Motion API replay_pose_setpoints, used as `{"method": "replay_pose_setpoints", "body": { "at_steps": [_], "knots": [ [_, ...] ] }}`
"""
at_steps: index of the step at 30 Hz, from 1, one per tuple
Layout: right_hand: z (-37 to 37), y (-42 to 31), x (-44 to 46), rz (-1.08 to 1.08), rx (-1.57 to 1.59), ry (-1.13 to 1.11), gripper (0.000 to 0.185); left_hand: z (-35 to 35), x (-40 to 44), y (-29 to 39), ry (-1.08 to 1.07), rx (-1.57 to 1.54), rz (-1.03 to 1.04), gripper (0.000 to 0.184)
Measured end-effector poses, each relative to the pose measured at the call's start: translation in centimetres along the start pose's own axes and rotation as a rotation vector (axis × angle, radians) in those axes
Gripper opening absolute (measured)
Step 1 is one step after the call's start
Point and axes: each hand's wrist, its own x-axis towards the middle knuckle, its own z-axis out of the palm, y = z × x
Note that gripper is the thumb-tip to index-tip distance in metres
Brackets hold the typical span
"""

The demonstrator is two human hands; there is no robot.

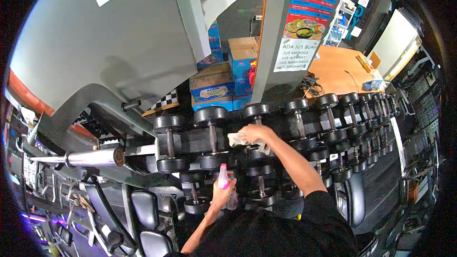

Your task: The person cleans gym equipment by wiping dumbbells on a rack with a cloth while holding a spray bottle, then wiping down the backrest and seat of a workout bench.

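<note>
My left hand point(223, 192) is wrapped round a spray bottle point(223, 179) with a pink and white top, held upright in front of the lower dumbbells. In my right hand point(254, 134) is a pale cloth point(236, 139), bunched against the handle of a black dumbbell point(256, 111) on the upper row. That handle is mostly hidden by the hand and cloth. Just left of the cloth sits another dumbbell point(213, 138) with a bare metal handle, and farther left a third one point(170, 143).
More dumbbells point(300, 124) run rightward along the rack in two rows. Behind it stand stacked cartons point(212, 85), a grey pillar point(273, 43) with posters and an orange table point(333, 69). A barbell end point(95, 157) and padded benches point(145, 208) are at left.
</note>
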Motion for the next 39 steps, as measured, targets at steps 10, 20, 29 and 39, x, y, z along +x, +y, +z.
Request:
{"method": "replay_pose_setpoints", "body": {
  "at_steps": [10, 20, 29, 39],
  "knots": [
    [7.9, 0.3, -0.8, 0.097, -0.261, 0.197, 0.038, 0.2, 0.2, 0.5, -0.04, 0.019, 0.028, 0.028],
    [-1.9, 3.8, -8.7, 0.382, -0.31, -0.116, 0.021, -0.9, 0.3, 0.8, -0.112, -0.002, 0.003, 0.029],
    [3.9, 5.1, -7.4, 0.394, -0.168, 0.189, 0.021, 0.5, 0.5, -0.1, -0.116, 0.092, -0.084, 0.031],
    [-1.5, 1.0, -4.7, -0.009, -0.227, -0.075, 0.013, 1.8, -0.1, 0.6, -0.006, 0.041, -0.147, 0.031]
  ]
}}
